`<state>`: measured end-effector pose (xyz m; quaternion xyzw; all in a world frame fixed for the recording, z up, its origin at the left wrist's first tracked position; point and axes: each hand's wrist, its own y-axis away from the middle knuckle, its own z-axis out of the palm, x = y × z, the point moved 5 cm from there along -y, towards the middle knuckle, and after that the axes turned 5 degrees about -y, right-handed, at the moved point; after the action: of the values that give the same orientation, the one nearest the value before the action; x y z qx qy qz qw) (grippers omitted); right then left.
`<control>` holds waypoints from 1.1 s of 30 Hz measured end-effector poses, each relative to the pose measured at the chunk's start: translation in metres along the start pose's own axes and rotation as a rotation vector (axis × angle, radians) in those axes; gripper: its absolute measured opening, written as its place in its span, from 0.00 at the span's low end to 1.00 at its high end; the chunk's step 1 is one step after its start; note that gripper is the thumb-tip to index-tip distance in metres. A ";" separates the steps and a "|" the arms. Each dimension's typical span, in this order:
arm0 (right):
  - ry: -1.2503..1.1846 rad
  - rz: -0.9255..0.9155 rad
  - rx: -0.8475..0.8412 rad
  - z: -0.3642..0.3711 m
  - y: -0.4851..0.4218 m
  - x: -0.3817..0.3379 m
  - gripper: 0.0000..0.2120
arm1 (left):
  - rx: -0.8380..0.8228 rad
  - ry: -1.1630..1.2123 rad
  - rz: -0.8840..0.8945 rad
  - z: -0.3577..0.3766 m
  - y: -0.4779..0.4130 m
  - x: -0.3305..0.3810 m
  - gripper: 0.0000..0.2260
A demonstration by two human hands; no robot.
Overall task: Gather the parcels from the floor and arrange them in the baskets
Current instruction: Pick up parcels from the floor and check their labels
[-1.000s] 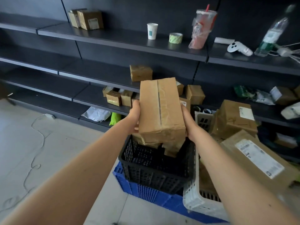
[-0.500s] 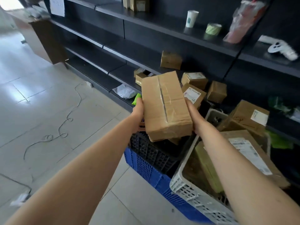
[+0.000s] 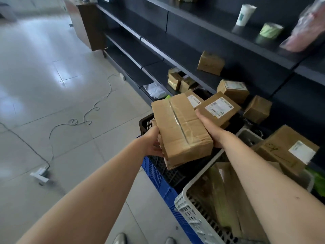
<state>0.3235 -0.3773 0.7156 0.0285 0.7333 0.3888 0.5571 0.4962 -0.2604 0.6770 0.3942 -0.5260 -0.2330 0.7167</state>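
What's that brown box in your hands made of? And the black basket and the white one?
The box looks like brown cardboard, matte and creased, with shiny clear tape down its middle. The black basket and the white basket look like hard plastic, since both have moulded grid holes in their walls.

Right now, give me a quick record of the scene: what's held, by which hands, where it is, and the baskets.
held item: taped brown parcel, tilted
hands: left hand grips its left edge, right hand its right edge
position: over the black basket; contact with the parcels below unclear
baskets: black basket stacked on blue crate; white basket to the right, holding parcels
nearby: labelled parcel just beyond the right hand
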 end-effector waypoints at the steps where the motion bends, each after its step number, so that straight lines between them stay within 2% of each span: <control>1: 0.021 0.005 -0.008 -0.007 -0.004 0.001 0.31 | -0.002 0.044 -0.022 0.005 -0.008 -0.002 0.37; 4: 0.092 -0.018 -0.033 -0.024 -0.016 -0.008 0.21 | 0.010 0.168 -0.084 0.015 -0.019 0.000 0.56; 5: 0.102 -0.019 -0.032 -0.029 -0.022 -0.010 0.22 | 0.006 0.198 -0.099 0.018 -0.023 -0.001 0.60; 7: 0.159 0.030 -0.039 -0.033 -0.033 -0.009 0.28 | -0.027 0.247 -0.125 0.033 -0.025 -0.005 0.60; 10: 0.255 0.110 -0.088 -0.030 -0.048 -0.002 0.29 | -0.015 0.272 -0.144 0.050 -0.033 -0.012 0.53; 13: 0.350 0.066 -0.146 -0.020 -0.054 -0.013 0.18 | 0.060 0.229 -0.125 0.044 -0.048 -0.016 0.42; 14: 0.374 0.054 -0.145 -0.017 -0.057 -0.017 0.17 | 0.068 0.245 -0.111 0.042 -0.051 -0.015 0.39; 18: 0.453 -0.020 -0.156 -0.001 -0.074 -0.018 0.25 | 0.180 0.242 -0.062 0.042 -0.060 -0.014 0.31; 22: 0.593 -0.102 -0.140 0.006 -0.087 0.000 0.23 | 0.309 0.018 -0.088 0.041 -0.070 -0.020 0.20; 25: 0.598 -0.112 -0.130 0.005 -0.098 0.005 0.22 | 0.436 -0.196 -0.116 0.020 -0.103 -0.028 0.16; 27: 0.635 -0.064 -0.132 0.001 -0.104 0.008 0.21 | 0.452 -0.329 -0.115 0.010 -0.113 -0.027 0.10; 29: 0.691 0.037 -0.128 -0.003 -0.107 0.017 0.21 | 0.384 -0.307 -0.138 0.010 -0.102 -0.018 0.08; 30: 0.712 0.099 -0.123 -0.005 -0.107 0.023 0.22 | 0.363 -0.307 -0.141 0.008 -0.100 -0.012 0.09; 31: 0.711 0.162 -0.118 -0.006 -0.107 0.029 0.24 | 0.358 -0.303 -0.131 0.005 -0.107 -0.007 0.15; 33: 0.645 0.244 -0.092 -0.005 -0.107 0.039 0.26 | 0.417 -0.310 -0.092 0.000 -0.117 0.008 0.34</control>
<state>0.3471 -0.4360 0.6203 -0.0336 0.8445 0.4740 0.2470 0.5081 -0.3341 0.5870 0.5165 -0.6477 -0.2094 0.5195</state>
